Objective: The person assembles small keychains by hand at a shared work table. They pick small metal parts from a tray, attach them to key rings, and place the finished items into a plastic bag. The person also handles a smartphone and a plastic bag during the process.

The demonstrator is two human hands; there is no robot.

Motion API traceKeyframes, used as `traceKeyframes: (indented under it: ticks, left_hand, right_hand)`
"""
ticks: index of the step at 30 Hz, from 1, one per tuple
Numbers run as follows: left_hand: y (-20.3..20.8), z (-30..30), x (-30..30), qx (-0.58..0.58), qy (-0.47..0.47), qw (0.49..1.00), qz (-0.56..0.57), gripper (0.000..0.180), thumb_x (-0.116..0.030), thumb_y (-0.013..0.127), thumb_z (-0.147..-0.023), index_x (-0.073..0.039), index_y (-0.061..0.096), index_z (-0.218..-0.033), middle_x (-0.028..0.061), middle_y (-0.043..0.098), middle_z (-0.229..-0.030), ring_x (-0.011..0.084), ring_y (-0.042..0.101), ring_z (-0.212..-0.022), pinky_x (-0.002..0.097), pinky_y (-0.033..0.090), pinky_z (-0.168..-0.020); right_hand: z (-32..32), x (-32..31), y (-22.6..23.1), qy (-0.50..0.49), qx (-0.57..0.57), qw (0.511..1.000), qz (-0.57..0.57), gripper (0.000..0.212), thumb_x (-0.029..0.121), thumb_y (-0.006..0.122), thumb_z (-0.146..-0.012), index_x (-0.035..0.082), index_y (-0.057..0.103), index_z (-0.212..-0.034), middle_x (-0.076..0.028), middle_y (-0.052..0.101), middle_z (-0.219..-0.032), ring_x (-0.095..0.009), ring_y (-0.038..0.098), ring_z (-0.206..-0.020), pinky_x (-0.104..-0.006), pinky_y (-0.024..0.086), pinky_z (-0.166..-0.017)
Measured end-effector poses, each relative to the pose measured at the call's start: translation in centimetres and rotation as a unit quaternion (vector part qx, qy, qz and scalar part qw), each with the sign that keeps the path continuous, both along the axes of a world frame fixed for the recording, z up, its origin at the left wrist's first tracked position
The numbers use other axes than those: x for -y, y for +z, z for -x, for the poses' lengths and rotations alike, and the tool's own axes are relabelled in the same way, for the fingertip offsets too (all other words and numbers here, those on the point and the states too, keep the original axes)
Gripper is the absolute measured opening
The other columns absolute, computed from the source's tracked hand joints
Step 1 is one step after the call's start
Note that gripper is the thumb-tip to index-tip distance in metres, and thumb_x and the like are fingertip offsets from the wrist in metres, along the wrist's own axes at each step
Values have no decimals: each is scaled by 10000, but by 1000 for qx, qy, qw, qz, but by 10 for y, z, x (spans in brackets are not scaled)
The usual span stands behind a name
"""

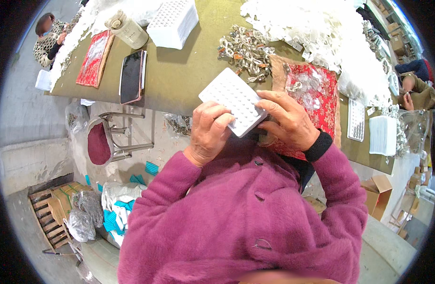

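A white plastic tray (230,90) with rows of small raised bumps is tilted at the table's near edge. My left hand (207,133) grips its lower left side, fingers curled over the rim. On the opposite side my right hand (291,120) holds the tray between thumb and fingers. Just beyond it lies a tangled heap of small metal and clear pieces (248,53). A red patterned cloth pad (324,102) lies right of the tray, with clear plastic bits on it. My fingers hide parts of the tray's edges.
On the table are a white tray stack (172,26), a lidded jar (127,31), a phone (132,75), another red pad (92,61) and a large pile of white pieces (317,33). More trays (382,135) stand right. A stool (100,142) is left; two people sit farther off.
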State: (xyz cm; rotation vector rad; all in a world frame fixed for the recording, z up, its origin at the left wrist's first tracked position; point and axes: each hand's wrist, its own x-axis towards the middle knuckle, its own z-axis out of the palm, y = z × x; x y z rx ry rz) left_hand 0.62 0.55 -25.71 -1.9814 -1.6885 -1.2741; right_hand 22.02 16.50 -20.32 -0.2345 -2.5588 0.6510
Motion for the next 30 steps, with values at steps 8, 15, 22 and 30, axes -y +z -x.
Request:
traceKeyframes:
  ticks: [8, 15, 22, 30]
  left_hand:
    - [27, -8, -1, -2, -80, 989, 125, 637, -211, 919, -618, -100, 690, -1203, 84, 655, -1255, 360, 575, -1230, 486, 462, -1047]
    - [62, 35, -6, -53, -46, 976, 206, 818, -287, 923, -665, -99, 627, -1405, 207, 519, -1525, 452, 463, -1424, 555, 377, -1186]
    - [93, 19, -10, -102, 10, 995, 1, 699, -367, 871, -778, -55, 633, -1356, 270, 526, -1500, 501, 469, -1405, 654, 335, -1187]
    - [117, 52, -38, -168, -19, 985, -28, 618, -144, 871, -697, -141, 734, -1300, 241, 575, -1423, 416, 586, -1296, 590, 459, -1106]
  right_hand:
    - [-20, 3, -17, -95, -60, 990, 83, 343, -52, 735, -856, 35, 724, -1187, -188, 727, -1183, -358, 720, -1078, -411, 591, -917]
    - [-20, -9, -6, -55, -62, 995, -63, 227, -20, 689, -825, 40, 715, -1042, -170, 730, -1140, -350, 727, -994, -418, 598, -832]
    - [12, -4, 18, -106, -198, 971, 77, 143, -24, 647, -974, 3, 657, -1114, -179, 726, -1162, -301, 724, -1033, -371, 577, -897]
    - [40, 1, 39, -32, -133, 874, 466, 153, 93, 582, -1090, -34, 604, -1172, -82, 692, -1054, -166, 705, -999, -313, 577, -897]
